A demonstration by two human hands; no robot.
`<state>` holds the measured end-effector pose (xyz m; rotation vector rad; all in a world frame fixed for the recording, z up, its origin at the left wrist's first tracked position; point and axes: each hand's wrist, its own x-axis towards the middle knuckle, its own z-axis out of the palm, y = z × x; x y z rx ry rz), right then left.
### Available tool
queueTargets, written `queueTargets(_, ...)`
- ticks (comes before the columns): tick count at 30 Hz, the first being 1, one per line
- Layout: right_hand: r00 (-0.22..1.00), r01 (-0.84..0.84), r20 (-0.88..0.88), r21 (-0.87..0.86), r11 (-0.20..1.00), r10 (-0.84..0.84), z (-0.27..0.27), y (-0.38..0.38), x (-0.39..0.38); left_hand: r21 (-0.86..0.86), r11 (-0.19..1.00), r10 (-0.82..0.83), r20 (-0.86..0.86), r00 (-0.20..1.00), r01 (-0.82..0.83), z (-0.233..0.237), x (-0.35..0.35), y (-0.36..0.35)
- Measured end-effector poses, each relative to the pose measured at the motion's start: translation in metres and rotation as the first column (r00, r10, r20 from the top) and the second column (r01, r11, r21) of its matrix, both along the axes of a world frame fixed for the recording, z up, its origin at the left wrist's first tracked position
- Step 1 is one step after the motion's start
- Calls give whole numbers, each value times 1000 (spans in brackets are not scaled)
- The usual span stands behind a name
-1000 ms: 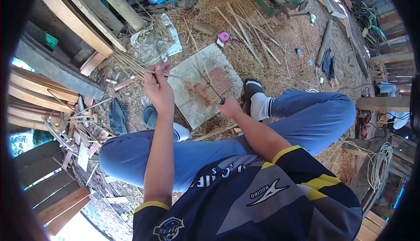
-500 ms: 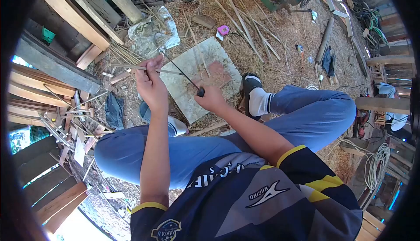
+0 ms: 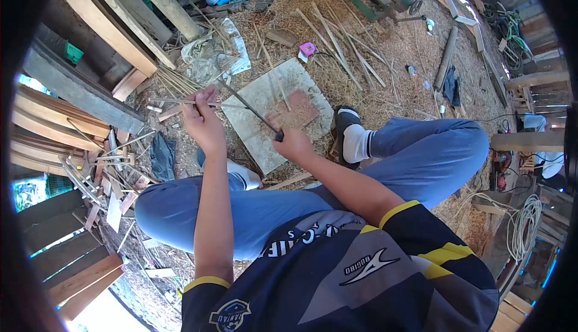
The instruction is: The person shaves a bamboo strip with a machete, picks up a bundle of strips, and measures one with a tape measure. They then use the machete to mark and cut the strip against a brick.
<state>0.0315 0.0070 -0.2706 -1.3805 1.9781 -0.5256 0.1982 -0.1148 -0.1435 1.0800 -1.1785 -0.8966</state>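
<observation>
My left hand (image 3: 203, 121) grips a thin bamboo strip (image 3: 230, 105) between its fingers; the strip runs sideways past both sides of the hand. In my right hand (image 3: 294, 144) is a long, narrow, dark knife (image 3: 248, 104), its black handle end showing at the fist. The knife slants up and left from the fist, and its blade crosses the strip's right end in this view. Below both hands lies a pale square board (image 3: 270, 151) on the floor, with a reddish flat block (image 3: 303, 110) and another thin strip (image 3: 278, 82) on it.
Thin wooden strips (image 3: 337, 43) lie on the shavings beyond the board, near a pink tape measure (image 3: 307, 49). A crumpled plastic sheet (image 3: 238, 46) is at the upper left. Curved planks (image 3: 108, 25) lean at the left. A green metal vise-like tool (image 3: 385, 8) stands far back.
My left hand and the strip have shifted slightly left and down. My right hand and the knife have moved a little right and down, both still held.
</observation>
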Motion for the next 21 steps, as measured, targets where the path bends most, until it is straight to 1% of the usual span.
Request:
queueTargets(3,998,-20,56,-60,998,24,21,-11,11,-46,999,2,49,999,0,1,-5,4)
queueTargets(6,996,45,85,-103,994,-36,16,-2,2,-52,999,-1,84,996,6,5,-8,10)
queueTargets(7,997,52,57,-30,998,-50,4,3,-7,-50,999,-6,96,995,11,8,-11,12)
queueTargets(9,997,72,-4,109,991,-72,-41,11,-28,-45,999,-23,71,997,26,9,-14,12)
queueTargets(10,996,87,-18,127,988,-85,-51,13,-33,-42,999,-28,58,998,31,10,-15,12)
queueTargets(12,993,114,-46,163,980,-108,-66,13,-39,-47,998,-24,142,990,31,15,-17,13)
queueTargets(13,996,91,-24,139,986,-89,-54,11,-37,-48,998,-21,182,983,30,17,-17,13)
queueTargets(16,998,41,41,54,998,-44,-14,3,-25,-12,999,-49,110,993,51,18,-20,11)
queueTargets(18,995,23,98,-35,999,-19,1,-5,-13,-25,998,-49,109,993,52,16,-21,11)
queueTargets(19,996,31,88,25,999,-33,-11,-1,-15,-33,998,-48,113,992,52,15,-20,12)
queueTargets(21,995,56,70,127,990,-66,-47,8,-28,-39,998,-55,36,998,57,11,-19,13)
